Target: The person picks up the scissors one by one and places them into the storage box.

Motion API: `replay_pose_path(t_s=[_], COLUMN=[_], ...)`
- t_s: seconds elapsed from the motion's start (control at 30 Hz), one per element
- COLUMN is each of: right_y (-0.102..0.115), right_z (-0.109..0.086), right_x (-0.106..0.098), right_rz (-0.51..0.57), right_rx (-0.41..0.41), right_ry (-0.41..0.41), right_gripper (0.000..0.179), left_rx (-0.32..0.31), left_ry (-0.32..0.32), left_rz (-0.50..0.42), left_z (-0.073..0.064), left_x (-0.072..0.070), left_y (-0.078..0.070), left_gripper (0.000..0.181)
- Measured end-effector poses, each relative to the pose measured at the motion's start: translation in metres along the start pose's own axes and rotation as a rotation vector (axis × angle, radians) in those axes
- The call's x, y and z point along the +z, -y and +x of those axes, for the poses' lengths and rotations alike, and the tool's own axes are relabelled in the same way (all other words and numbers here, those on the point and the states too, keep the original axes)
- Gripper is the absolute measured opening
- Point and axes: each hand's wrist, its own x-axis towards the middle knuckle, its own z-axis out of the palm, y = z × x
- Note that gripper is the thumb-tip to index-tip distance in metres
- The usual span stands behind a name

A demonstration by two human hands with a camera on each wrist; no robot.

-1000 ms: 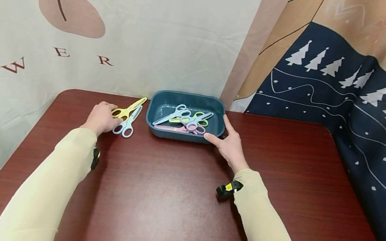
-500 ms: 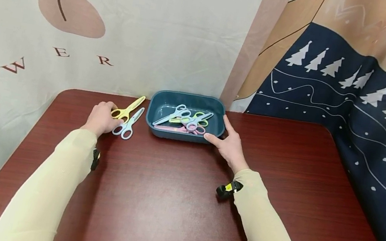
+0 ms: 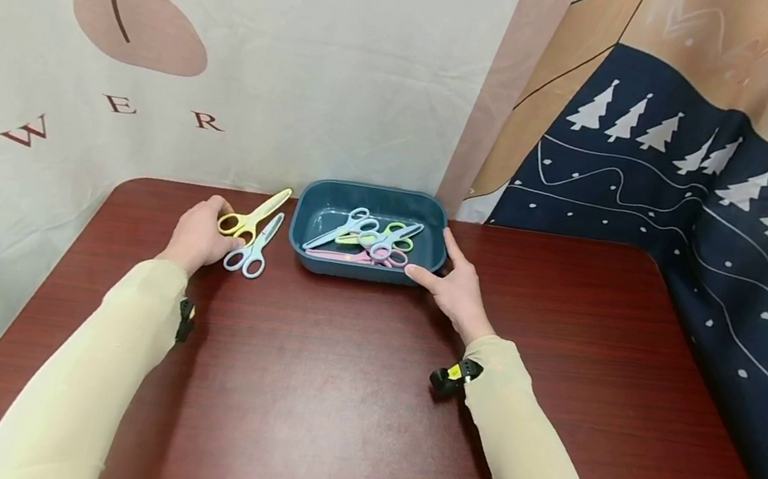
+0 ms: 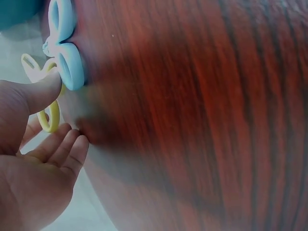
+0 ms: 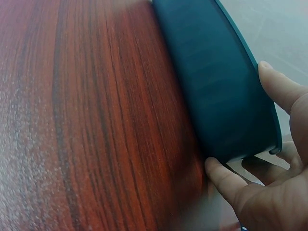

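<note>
My left hand (image 3: 198, 235) pinches the handles of yellow scissors (image 3: 260, 213) between thumb and fingers, near the table's back left. Just right of them, light blue scissors (image 3: 256, 249) lie on the table with their blades pointing away. In the left wrist view the thumb covers part of the yellow handles (image 4: 50, 118), beside the blue finger loops (image 4: 71, 65). My right hand (image 3: 457, 291) grips the right end of a dark teal bin (image 3: 320, 264), thumb at the rim. Inside the bin lie several scissors (image 3: 384, 239) in blue, green and pink.
The dark red wood table (image 3: 343, 401) reaches back to a pale printed cloth (image 3: 319, 78). A navy cloth with white trees (image 3: 632, 195) hangs along the right side. The bin stands at the table's back edge, a short way right of the loose scissors.
The yellow scissors have shifted slightly left and away from the blue pair, which has turned a little on the table. My right hand and the bin have stayed put.
</note>
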Motion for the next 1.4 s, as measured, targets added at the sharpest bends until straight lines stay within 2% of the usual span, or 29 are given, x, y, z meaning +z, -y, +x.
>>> replay_pose_path(t_s=[0.33, 0.6, 0.87, 0.97, 1.23, 1.4], right_y=[0.0, 0.0, 0.0, -0.001, 0.0, 0.0], right_z=[-0.001, 0.0, 0.0, 0.0, -0.002, -0.002], right_x=[0.0, -0.001, 0.0, 0.0, -0.001, -0.001], right_rz=[-0.015, -0.012, -0.008, -0.007, -0.001, 0.0], right_rx=[-0.01, -0.011, -0.013, -0.016, -0.019, -0.018], right_ry=[-0.006, -0.005, -0.003, -0.004, 0.001, 0.005], right_gripper=[0.099, 0.099, 0.099, 0.099, 0.1, 0.1], left_rx=[-0.014, 0.002, 0.032, 0.021, -0.001, -0.012], left_ry=[-0.013, -0.028, -0.086, -0.101, -0.111, -0.112], left_rz=[-0.042, -0.064, -0.091, -0.134, -0.338, -0.391], left_z=[-0.002, -0.002, -0.003, -0.002, 0.0, -0.002], left_x=[0.001, 0.002, 0.001, -0.001, -0.005, -0.01], left_y=[-0.002, -0.002, 0.0, -0.001, -0.005, -0.008], left_gripper=[0.049, 0.047, 0.046, 0.046, 0.049, 0.049])
